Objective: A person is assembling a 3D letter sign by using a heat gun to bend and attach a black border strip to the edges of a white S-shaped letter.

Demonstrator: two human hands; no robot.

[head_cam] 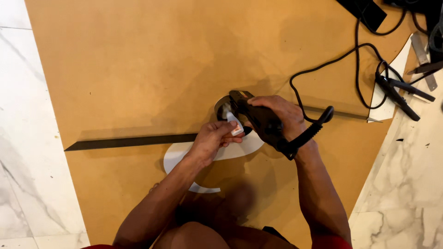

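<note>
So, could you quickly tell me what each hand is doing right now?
Left hand: closed, pinching a small white piece.
Right hand: closed around the black power tool.

Warm, even indoor light; soft shadows fall toward the person below the hands (pixel 249 124) on the brown board (pixel 138 69). Sharp focus, slight wide-angle stretch at edges.

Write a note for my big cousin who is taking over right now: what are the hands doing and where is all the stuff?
Right hand: gripping the black corded power saw on the brown board.
Left hand: pinching a small white part at the saw's front.
Done: a curved cut shows white floor beneath; a long dark straightedge lies leftward.
Left: the curve isn't closed.
Clamps lie at the right.
</note>
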